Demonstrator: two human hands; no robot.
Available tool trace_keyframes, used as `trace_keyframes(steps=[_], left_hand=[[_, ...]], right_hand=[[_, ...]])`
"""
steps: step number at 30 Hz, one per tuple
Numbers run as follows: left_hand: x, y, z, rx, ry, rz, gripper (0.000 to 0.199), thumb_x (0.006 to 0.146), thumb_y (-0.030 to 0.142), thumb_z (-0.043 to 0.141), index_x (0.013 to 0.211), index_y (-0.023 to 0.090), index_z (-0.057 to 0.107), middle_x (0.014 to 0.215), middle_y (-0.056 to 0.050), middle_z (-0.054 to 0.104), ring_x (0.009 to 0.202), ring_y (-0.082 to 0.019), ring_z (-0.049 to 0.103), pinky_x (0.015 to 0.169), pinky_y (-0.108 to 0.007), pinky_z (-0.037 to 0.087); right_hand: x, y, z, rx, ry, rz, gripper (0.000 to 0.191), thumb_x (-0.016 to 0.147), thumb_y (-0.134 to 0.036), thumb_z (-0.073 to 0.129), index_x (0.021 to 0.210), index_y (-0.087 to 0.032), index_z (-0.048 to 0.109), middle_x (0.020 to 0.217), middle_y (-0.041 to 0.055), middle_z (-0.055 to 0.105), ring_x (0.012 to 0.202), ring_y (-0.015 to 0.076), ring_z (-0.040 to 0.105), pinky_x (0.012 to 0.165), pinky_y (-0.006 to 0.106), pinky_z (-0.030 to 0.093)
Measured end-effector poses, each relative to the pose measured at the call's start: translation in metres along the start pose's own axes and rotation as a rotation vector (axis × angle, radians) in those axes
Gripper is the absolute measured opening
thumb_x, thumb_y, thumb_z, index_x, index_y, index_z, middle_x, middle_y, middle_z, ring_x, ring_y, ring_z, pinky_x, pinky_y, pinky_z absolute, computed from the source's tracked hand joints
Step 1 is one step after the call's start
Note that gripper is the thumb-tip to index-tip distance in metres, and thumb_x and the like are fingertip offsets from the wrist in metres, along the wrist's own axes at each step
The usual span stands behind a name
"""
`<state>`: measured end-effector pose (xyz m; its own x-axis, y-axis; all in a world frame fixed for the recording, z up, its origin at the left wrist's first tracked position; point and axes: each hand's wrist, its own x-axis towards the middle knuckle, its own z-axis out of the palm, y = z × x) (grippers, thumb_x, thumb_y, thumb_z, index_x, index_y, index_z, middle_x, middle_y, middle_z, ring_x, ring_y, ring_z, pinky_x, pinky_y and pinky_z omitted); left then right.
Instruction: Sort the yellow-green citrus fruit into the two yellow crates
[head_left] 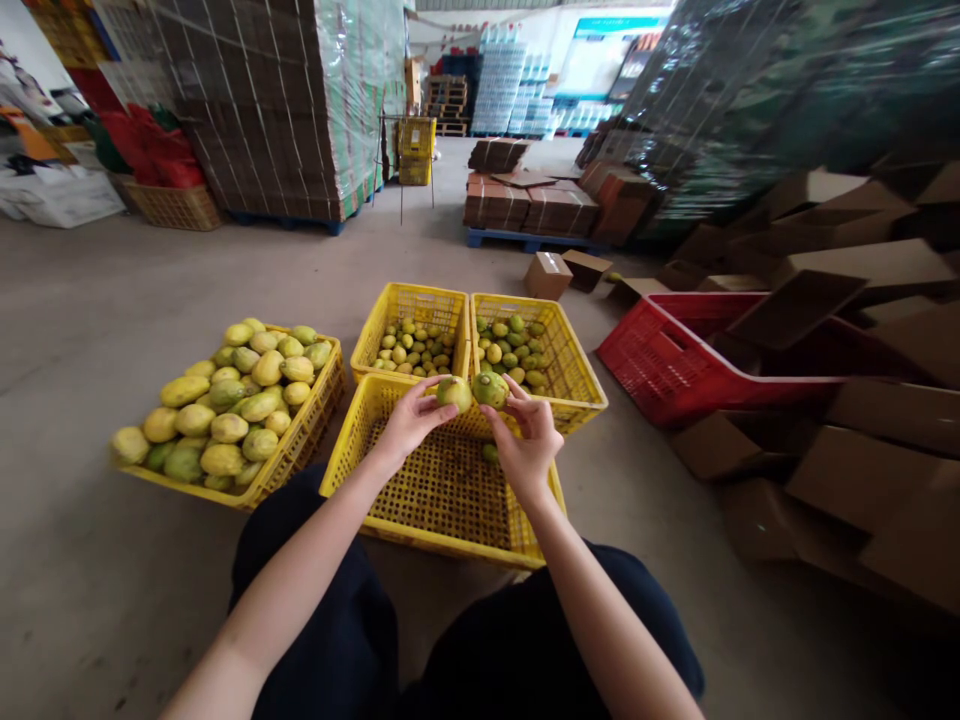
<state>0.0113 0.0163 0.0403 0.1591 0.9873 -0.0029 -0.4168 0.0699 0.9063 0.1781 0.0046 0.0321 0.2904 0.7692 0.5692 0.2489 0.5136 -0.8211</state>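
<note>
My left hand (417, 418) grips a pale yellow-green fruit (454, 394) between thumb and fingers. Beside it, my right hand (527, 430) is closed on a greener fruit (490, 389). Both fruits are held up close together over the near yellow crate (435, 545), whose perforated floor shows, with one green fruit (490, 453) lying in it. Behind stand two more yellow crates, the left one (409, 292) and the right one (581, 372), each partly filled with small yellow and green fruits.
A yellow crate (300, 445) heaped with larger yellow-green fruits stands at the left. At the right are a red crate (652, 365) and a pile of cardboard boxes (870, 480). Wrapped stacks on pallets and a small carton (547, 275) stand farther back.
</note>
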Motion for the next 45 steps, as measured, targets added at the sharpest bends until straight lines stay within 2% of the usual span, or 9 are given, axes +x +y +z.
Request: trace_keyframes(steps=[12,17,22,26,30,34,37,41,45], left_hand=[[-0.002,0.000,0.004,0.112,-0.010,0.196,0.059,0.063,0.031,0.092,0.117,0.023,0.069,0.107,-0.006,0.074,0.096,-0.020,0.070,0.095,-0.037,0.054],[-0.007,0.002,0.004,0.224,0.025,0.283,0.056,0.067,0.030,0.090,0.120,0.025,0.070,0.113,-0.006,0.073,0.097,-0.020,0.070,0.095,-0.036,0.055],[-0.004,0.000,0.003,0.193,0.039,0.257,0.058,0.065,0.032,0.091,0.119,0.025,0.072,0.120,-0.007,0.071,0.096,-0.019,0.070,0.091,-0.033,0.057],[0.000,0.002,0.000,0.111,0.054,0.143,0.056,0.063,0.039,0.092,0.114,0.023,0.073,0.123,-0.008,0.069,0.087,-0.017,0.070,0.081,-0.030,0.058],[0.000,0.004,-0.002,-0.019,0.023,-0.040,0.055,0.072,0.046,0.087,0.115,0.016,0.069,0.102,-0.009,0.073,0.073,-0.014,0.069,0.072,-0.029,0.057],[-0.001,0.004,-0.002,-0.130,0.037,-0.141,0.046,0.076,0.046,0.084,0.106,0.017,0.065,0.085,-0.005,0.072,0.066,-0.013,0.068,0.068,-0.026,0.056],[-0.001,0.005,0.000,-0.157,0.031,-0.194,0.039,0.078,0.046,0.083,0.097,0.016,0.067,0.086,-0.005,0.072,0.065,-0.012,0.065,0.066,-0.025,0.054],[-0.001,0.006,0.001,-0.127,0.054,-0.184,0.046,0.072,0.053,0.085,0.096,0.016,0.072,0.087,-0.004,0.071,0.066,-0.009,0.060,0.064,-0.021,0.049],[-0.001,0.005,0.000,-0.058,0.033,-0.171,0.049,0.066,0.049,0.089,0.098,0.014,0.075,0.092,-0.005,0.071,0.075,-0.011,0.060,0.067,-0.021,0.047]], right_hand=[[-0.003,-0.002,0.000,-0.004,0.016,-0.056,0.023,0.081,-0.029,0.077,0.097,-0.028,0.061,0.126,0.0070,0.073,0.114,0.0269,0.071,0.091,0.045,0.063],[-0.004,-0.001,0.000,0.014,0.017,-0.070,0.029,0.082,-0.027,0.076,0.108,-0.029,0.063,0.127,0.0069,0.072,0.112,0.0250,0.071,0.091,0.043,0.063],[-0.003,-0.002,0.002,0.056,0.016,-0.032,0.028,0.081,-0.031,0.077,0.104,-0.029,0.061,0.126,0.0071,0.072,0.115,0.0249,0.070,0.091,0.042,0.063],[0.000,-0.002,0.003,0.132,-0.013,0.099,0.031,0.078,-0.037,0.080,0.096,-0.028,0.057,0.112,0.0041,0.075,0.097,0.0213,0.075,0.083,0.037,0.063],[0.007,0.000,0.004,0.311,-0.160,0.381,0.034,0.081,-0.046,0.072,0.106,-0.029,0.056,0.090,-0.0013,0.075,0.074,0.0192,0.074,0.066,0.034,0.063],[0.012,0.002,0.007,0.454,-0.175,0.604,0.039,0.076,-0.051,0.068,0.105,-0.025,0.063,0.083,-0.0006,0.075,0.068,0.0217,0.073,0.059,0.035,0.062],[0.013,0.000,0.009,0.487,-0.197,0.672,0.041,0.069,-0.051,0.076,0.098,-0.023,0.069,0.088,0.0003,0.075,0.066,0.0210,0.072,0.057,0.035,0.062],[0.012,-0.003,0.010,0.515,-0.270,0.724,0.046,0.064,-0.054,0.084,0.094,-0.021,0.072,0.081,0.0006,0.075,0.061,0.0192,0.069,0.056,0.033,0.060],[0.011,-0.003,0.011,0.534,-0.275,0.753,0.046,0.062,-0.059,0.084,0.084,-0.020,0.072,0.074,0.0010,0.072,0.060,0.0171,0.065,0.051,0.029,0.054]])
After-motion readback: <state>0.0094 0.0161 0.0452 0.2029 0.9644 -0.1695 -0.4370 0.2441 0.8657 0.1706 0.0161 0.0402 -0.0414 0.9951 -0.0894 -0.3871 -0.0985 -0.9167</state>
